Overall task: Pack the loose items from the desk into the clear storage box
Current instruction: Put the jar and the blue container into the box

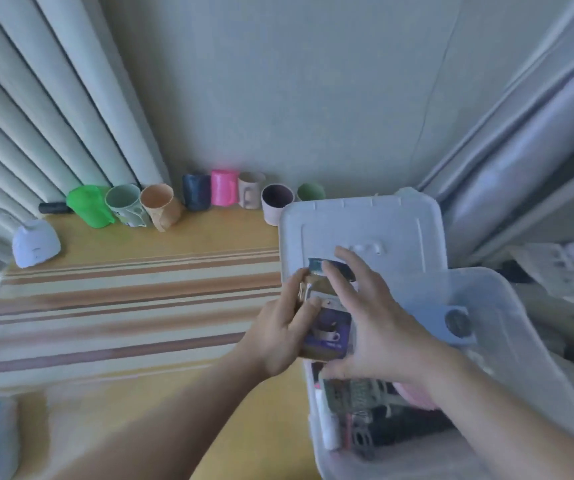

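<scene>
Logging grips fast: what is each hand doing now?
Left hand: grips the jar.
Right hand: fingers straight, touching the jar.

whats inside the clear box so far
In the clear storage box: a white tube, a pink item, dark blurred things. The right hand and jar cover the rest.
</scene>
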`<state>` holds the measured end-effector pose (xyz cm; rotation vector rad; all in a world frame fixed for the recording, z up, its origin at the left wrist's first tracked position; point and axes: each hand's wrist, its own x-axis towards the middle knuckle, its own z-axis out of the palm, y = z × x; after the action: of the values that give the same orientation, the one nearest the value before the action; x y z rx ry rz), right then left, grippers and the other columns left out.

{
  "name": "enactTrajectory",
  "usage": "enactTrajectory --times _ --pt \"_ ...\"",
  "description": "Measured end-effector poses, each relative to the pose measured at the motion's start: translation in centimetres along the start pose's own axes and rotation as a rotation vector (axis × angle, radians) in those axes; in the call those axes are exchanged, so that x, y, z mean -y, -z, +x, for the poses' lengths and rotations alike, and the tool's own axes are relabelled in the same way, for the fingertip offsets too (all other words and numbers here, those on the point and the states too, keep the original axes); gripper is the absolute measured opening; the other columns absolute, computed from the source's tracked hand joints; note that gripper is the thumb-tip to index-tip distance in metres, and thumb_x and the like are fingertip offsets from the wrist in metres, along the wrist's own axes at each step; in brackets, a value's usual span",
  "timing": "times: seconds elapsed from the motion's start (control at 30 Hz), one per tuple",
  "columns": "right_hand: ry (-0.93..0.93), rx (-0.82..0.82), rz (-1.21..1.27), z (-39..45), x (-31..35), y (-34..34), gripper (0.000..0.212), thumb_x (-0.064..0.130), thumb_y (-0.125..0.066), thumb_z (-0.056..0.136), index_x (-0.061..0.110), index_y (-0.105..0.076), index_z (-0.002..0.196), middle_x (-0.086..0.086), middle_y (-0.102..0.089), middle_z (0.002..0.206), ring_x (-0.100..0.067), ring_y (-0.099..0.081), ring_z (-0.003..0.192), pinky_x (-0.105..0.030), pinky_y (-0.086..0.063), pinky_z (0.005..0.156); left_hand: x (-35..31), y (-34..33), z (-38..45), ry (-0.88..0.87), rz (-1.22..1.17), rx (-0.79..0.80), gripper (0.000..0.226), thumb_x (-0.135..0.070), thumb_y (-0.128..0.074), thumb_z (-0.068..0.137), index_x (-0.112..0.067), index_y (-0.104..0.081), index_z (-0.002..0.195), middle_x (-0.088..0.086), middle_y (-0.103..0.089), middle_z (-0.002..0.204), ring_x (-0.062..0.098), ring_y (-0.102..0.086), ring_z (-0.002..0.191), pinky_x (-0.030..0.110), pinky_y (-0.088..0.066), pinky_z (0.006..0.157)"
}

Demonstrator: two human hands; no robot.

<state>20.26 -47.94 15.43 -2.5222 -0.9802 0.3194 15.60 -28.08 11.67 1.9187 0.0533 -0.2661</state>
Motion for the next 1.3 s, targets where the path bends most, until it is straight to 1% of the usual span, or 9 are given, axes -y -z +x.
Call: enactTrajectory --times 0.13,0.33,0.47,0.6,0.7,0.8,1.0,1.17,1.3 --pt "-0.002 -0.036 -0.072 -5.8 -5.4 1.9 0.14 0.068 -0.088 0.057 0.048 0.008 0.157 0.015 0.028 0.166 -0.023 -0.014 0.152 -0.037 -0.041 0.112 -3.3 -7.0 1.1 0.02 0.033 0.08 0.059 -0.059 -0.037 0.104 -0.037 -0.021 0.156 -0.027 -0.067 0.095 -0.023 -0.058 0.096 0.004 -0.042 0.081" --pt "-0.031 -0.023 -0.045 -9.3 -10.4 0.8 0.119 0.061 -0.076 0.062 0.044 -0.01 0.158 0.003 0.012 0.168 -0.027 -0.019 0.15 -0.044 -0.044 0.113 -4.7 -12.3 2.3 0.195 -0.047 0.125 0.035 -0.057 -0.045 0.102 -0.059 -0.038 0.137 -0.011 -0.072 0.116 0.005 -0.069 0.105 0.034 -0.055 0.096" --pt "-0.049 0.074 -0.045 -8.7 -11.2 -3.2 0.115 0.062 -0.077 0.064 0.049 -0.01 0.157 0.004 0.0 0.165 -0.027 -0.026 0.145 -0.045 -0.052 0.102 -3.3 -12.0 1.9 0.088 0.639 0.16 0.069 -0.037 -0.055 0.093 -0.046 -0.021 0.152 -0.001 -0.045 0.143 0.024 -0.045 0.129 0.04 -0.043 0.107" --pt "0.031 0.173 -0.019 -6.3 -11.1 -7.3 0.12 0.053 -0.083 0.069 0.041 -0.006 0.16 -0.001 0.005 0.168 -0.031 -0.018 0.151 -0.044 -0.038 0.116 -0.4 -10.6 0.5 -0.077 1.082 0.093 0.061 -0.05 -0.059 0.079 -0.041 -0.044 0.138 -0.002 -0.057 0.132 0.032 -0.047 0.129 0.048 -0.043 0.108" --pt "0.07 0.179 0.023 -4.5 -10.9 -9.5 0.116 0.05 -0.086 0.07 0.042 -0.01 0.158 0.003 0.014 0.169 -0.029 -0.017 0.154 -0.046 -0.043 0.115 1.1 -9.8 -0.7 0.008 1.149 0.108 0.078 -0.074 -0.047 0.076 -0.037 -0.037 0.145 0.0 -0.057 0.134 0.039 -0.038 0.14 0.056 -0.031 0.117" --pt "0.026 0.219 0.048 -3.6 -11.3 -10.7 0.127 0.047 -0.09 0.07 0.048 0.002 0.158 0.009 0.029 0.167 -0.029 -0.014 0.157 -0.046 -0.047 0.112 2.3 -9.8 -1.6 0.041 1.297 0.185 0.091 -0.067 -0.062 0.072 -0.025 -0.036 0.15 0.004 -0.055 0.138 0.042 -0.03 0.149 0.065 -0.02 0.12" --pt "-0.001 0.357 -0.031 -3.3 -11.2 -8.6 0.131 0.075 -0.078 0.068 0.043 0.008 0.162 0.018 0.043 0.161 -0.023 0.021 0.158 -0.052 -0.016 0.128 2.5 -10.2 -2.0 0.05 1.262 0.15 0.07 -0.058 -0.049 0.093 -0.024 -0.033 0.153 0.006 -0.02 0.162 0.035 0.018 0.155 0.062 0.016 0.121" --pt "-0.073 0.269 0.005 -4.0 -8.9 -6.0 0.089 0.062 -0.064 0.088 0.039 -0.019 0.161 0.011 -0.003 0.173 -0.019 -0.01 0.158 -0.043 -0.021 0.126 4.8 -7.7 -3.3 -0.204 1.004 -0.029 0.05 -0.062 -0.048 0.093 -0.04 -0.052 0.138 0.001 -0.037 0.158 0.029 -0.02 0.152 0.051 -0.022 0.124" --pt "-0.106 0.084 0.032 -3.2 -5.4 -6.7 0.049 0.031 -0.067 0.096 0.035 -0.057 0.143 0.016 -0.053 0.143 -0.011 -0.051 0.132 -0.024 -0.04 0.098 7.4 -1.4 -5.4 0.049 0.692 -0.181 0.045 -0.051 -0.053 0.097 -0.04 -0.052 0.141 -0.009 -0.044 0.149 0.017 -0.033 0.141 0.041 -0.036 0.116"
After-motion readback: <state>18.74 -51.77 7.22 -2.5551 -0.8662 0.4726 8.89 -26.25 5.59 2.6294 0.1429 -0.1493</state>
